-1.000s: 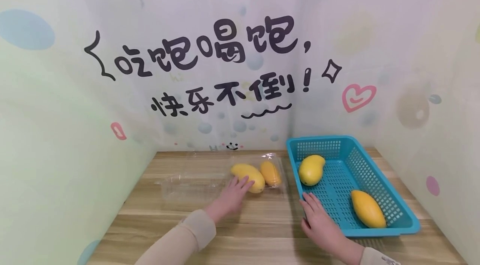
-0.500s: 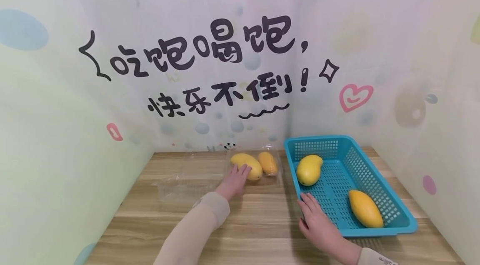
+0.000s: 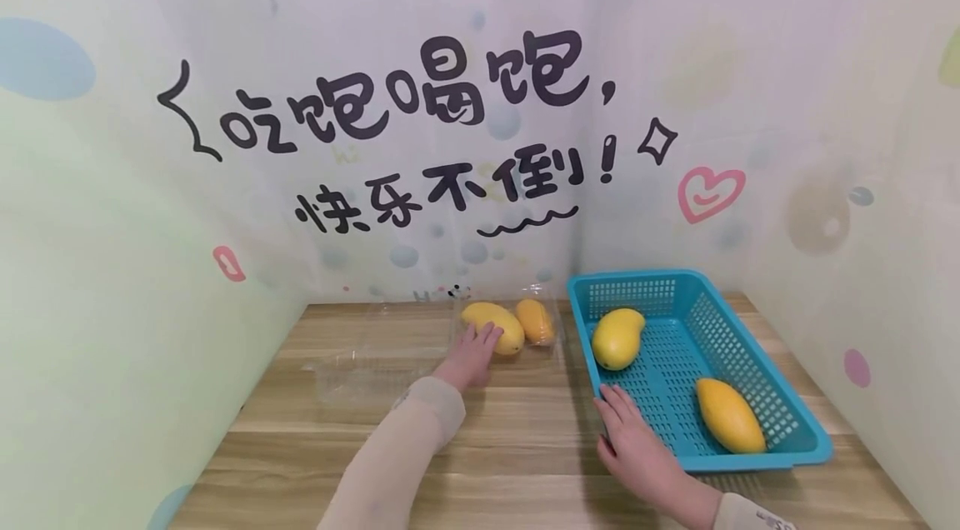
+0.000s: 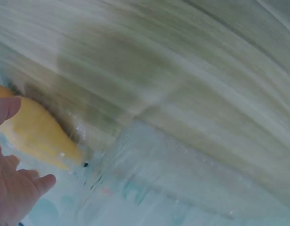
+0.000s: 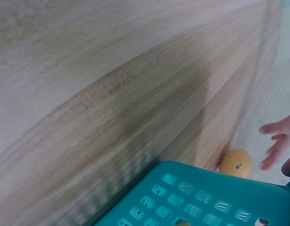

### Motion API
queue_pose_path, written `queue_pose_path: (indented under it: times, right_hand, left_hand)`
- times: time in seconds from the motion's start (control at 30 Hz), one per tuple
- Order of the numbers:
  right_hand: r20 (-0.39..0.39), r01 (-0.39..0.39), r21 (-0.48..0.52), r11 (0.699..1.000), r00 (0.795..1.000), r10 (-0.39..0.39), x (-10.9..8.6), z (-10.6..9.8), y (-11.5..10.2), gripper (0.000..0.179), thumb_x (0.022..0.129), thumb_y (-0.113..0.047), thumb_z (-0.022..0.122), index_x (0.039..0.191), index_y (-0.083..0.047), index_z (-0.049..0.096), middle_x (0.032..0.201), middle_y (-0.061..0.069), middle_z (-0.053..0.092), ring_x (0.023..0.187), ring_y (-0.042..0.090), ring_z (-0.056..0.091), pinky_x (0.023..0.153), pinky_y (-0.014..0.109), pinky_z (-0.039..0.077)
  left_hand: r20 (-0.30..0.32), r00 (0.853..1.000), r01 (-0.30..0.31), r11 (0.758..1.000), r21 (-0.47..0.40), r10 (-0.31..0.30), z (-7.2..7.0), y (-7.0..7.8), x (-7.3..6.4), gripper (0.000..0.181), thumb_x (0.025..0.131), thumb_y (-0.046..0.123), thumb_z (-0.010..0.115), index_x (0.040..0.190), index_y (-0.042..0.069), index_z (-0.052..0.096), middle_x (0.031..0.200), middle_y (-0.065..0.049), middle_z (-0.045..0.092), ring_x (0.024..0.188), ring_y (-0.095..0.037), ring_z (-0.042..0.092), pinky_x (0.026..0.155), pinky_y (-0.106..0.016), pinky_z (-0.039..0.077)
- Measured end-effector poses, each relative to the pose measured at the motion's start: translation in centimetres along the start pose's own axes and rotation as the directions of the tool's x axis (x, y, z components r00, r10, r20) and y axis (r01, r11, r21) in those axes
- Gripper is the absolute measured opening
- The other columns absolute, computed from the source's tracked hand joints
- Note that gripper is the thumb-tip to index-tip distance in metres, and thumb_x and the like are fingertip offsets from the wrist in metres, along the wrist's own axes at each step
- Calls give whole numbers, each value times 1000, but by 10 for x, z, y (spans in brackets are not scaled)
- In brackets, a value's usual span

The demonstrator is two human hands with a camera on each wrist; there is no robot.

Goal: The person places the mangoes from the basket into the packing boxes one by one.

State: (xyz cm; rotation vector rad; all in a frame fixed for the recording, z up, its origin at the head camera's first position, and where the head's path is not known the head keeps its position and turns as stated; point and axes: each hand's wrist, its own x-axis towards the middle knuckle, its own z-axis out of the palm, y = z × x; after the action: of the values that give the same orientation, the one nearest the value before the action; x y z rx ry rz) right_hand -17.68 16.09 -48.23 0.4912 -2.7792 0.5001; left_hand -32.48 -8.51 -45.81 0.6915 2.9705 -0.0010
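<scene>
My left hand (image 3: 467, 359) reaches to a yellow mango (image 3: 512, 334), its fingertips on the fruit's near side. A second mango (image 3: 535, 322) lies beside it, both in the right part of a clear plastic clamshell box (image 3: 352, 376) that stands unfolded. In the left wrist view, the thumb and fingers are spread on either side of the mango (image 4: 39, 134). My right hand (image 3: 637, 447) lies over the near left corner of a blue perforated basket (image 3: 750, 462), fingers stretched along its left rim and thumb outside.
Inside the basket are two more mangoes, one at the back left (image 3: 618, 338) and one at the front right (image 3: 731, 417). The wooden table (image 3: 517, 463) is closed in by a printed curtain wall (image 3: 450, 5) behind and pale walls on both sides.
My left hand has moved away from me, and the clamshell's right part with its two mangoes has shifted back toward the wall. My right hand has stayed at the basket's rim.
</scene>
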Motion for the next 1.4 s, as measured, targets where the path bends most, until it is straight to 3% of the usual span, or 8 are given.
queue_pose_path:
  times: [0.17,0.33,0.53,0.73,0.9,1.13,1.3,1.4]
  right_hand:
    - [10,-6,-3,1000,1000,6,1,0,-1,42,80,-8,63,119,6,53,132,22,44,125,39,38,97,51,39]
    - [7,0,-4,1000,1000,0,0,0,-1,42,80,-8,64,118,6,53,132,22,45,125,39,38,97,51,39]
    - [17,-2,-4,1000,1000,2,0,-2,-1,42,80,-9,63,119,5,53,132,22,44,125,39,38,97,51,39]
    - [17,-6,-2,1000,1000,6,0,-4,-3,42,80,-8,64,118,6,53,132,22,45,125,39,38,96,51,40]
    - [6,5,-12,1000,1000,-5,0,-3,-3,42,80,-8,64,118,6,53,131,22,45,124,39,39,96,50,41]
    - [-12,13,-20,1000,1000,-13,-1,1,-1,42,79,-9,64,117,5,54,130,22,46,124,39,40,95,50,42]
    - [-20,16,-29,999,1000,-16,-1,1,-1,42,79,-9,65,117,5,54,130,22,47,123,38,40,95,49,42]
    - [-22,14,-32,999,1000,-14,-1,0,-2,42,79,-9,65,117,5,54,130,21,47,123,38,40,95,49,42]
  left_hand:
    - [-113,994,-30,992,-126,15,-20,-17,6,61,79,5,61,135,1,37,138,-19,39,129,-40,32,109,-51,23]
    - [-159,977,108,973,-206,-142,-36,-56,-3,49,87,2,47,134,-2,37,136,-22,41,126,-39,36,108,-52,23]
    - [-148,907,361,909,-207,-393,-39,-115,-46,36,91,5,34,123,-4,48,120,-26,53,110,-42,49,92,-53,40]
    - [-28,885,450,868,-208,-465,-37,-148,-88,22,86,3,42,98,-3,60,93,-21,60,79,-32,56,70,-45,49]
    - [3,882,464,870,-166,-470,-29,-163,-111,12,78,5,50,75,-5,56,74,-15,55,66,-25,49,61,-38,47]
    - [-12,847,514,824,-237,-532,-11,-173,-133,25,81,12,51,85,-13,56,81,-22,57,67,-28,52,60,-41,49]
    - [-38,861,470,824,-315,-506,9,-182,-147,30,91,19,46,84,-8,58,77,-16,56,68,-26,54,61,-43,49]
    - [-82,855,445,804,-394,-513,19,-184,-154,28,91,15,41,76,-4,54,67,-10,51,60,-22,49,54,-37,45]
